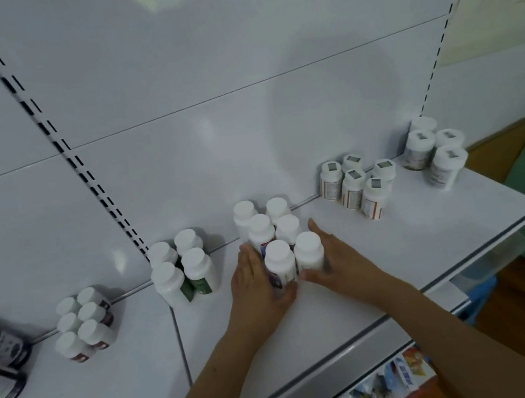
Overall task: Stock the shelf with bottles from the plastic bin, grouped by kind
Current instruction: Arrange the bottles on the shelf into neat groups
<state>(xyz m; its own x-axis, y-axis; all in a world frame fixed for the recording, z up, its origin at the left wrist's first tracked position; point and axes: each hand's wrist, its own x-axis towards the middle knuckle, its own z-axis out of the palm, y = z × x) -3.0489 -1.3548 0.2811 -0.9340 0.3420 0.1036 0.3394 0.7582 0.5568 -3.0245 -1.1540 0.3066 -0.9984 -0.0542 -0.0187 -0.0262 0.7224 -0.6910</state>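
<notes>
We've got our left hand (253, 275) and right hand (331, 256), fingers nearly straight, pressing the upright front bottles (293, 258) squeezed between them.

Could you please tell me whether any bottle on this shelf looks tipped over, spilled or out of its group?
Nothing stands out: every bottle stands upright in its cluster, and the left hand and right hand flank the middle group.
</notes>
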